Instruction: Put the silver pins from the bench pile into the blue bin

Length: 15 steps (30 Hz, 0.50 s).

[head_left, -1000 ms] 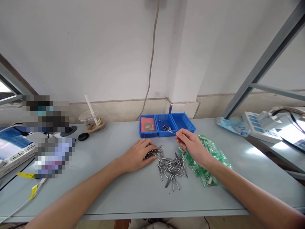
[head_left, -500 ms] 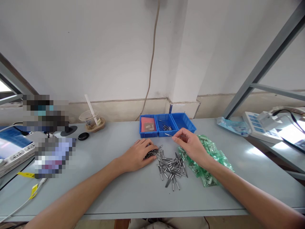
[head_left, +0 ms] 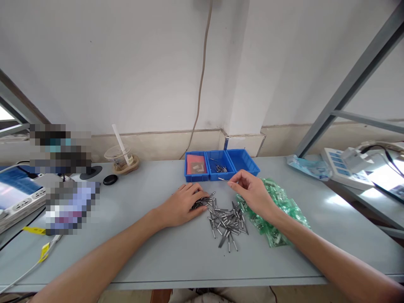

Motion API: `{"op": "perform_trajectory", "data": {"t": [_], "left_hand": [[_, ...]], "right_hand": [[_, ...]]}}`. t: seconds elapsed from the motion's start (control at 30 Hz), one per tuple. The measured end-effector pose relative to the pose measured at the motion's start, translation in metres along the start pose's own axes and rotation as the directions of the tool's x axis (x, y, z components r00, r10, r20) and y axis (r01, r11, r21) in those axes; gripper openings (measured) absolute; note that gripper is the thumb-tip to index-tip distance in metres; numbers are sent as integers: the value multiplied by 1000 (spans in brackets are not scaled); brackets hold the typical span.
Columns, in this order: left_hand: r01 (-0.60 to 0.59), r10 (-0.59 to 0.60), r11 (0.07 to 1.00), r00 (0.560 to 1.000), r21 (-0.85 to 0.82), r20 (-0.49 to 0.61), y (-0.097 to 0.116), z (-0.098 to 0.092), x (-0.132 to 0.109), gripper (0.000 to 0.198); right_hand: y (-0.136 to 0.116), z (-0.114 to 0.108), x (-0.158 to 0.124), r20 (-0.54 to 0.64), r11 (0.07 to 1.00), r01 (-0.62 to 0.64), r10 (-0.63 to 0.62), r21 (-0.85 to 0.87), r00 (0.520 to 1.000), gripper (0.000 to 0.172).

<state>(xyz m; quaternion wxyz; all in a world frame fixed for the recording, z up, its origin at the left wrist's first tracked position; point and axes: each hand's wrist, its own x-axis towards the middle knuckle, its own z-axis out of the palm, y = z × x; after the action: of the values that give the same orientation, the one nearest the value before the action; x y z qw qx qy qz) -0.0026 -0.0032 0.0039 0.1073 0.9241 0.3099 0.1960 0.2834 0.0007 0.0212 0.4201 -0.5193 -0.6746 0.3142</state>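
My right hand [head_left: 252, 193] pinches a thin metal pin [head_left: 222, 179] between thumb and fingertips. The pin points left, just in front of the blue trays. My left hand [head_left: 183, 205] rests on the table with thumb and fingers apart, cupped over the left end of a loose pile of metal pins [head_left: 227, 221]. Some pins show between its thumb and forefinger; the rest under the palm are hidden. Many pins have a thicker shiny end and a dark thin part. Beside the pile, partly under my right forearm, lie green plastic bags [head_left: 279, 210] with small parts inside.
Three blue trays stand at the back: the left tray [head_left: 192, 178] holds a red packet [head_left: 192, 160], the middle tray [head_left: 217, 177] several pins, the right tray [head_left: 241, 160] nothing visible. A cup [head_left: 118, 156], a black round object [head_left: 110, 180] and power strips [head_left: 27, 206] are left.
Almost nothing differs. The pin in my right hand is tilted very slightly differently; my left hand stays in place on the pile.
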Motion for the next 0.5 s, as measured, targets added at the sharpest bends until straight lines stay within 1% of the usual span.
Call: {"op": "perform_trajectory", "data": {"t": [0.2, 0.5], "left_hand": [[-1, 1, 1000, 1000, -5, -4, 0, 0, 0, 33], [-12, 12, 1000, 1000, 1, -17, 1, -1, 0, 32]], "right_hand": [[-4, 0, 0, 16, 998, -39, 38, 50, 999, 30], [-10, -2, -1, 53, 994, -67, 62, 89, 997, 36]]}}
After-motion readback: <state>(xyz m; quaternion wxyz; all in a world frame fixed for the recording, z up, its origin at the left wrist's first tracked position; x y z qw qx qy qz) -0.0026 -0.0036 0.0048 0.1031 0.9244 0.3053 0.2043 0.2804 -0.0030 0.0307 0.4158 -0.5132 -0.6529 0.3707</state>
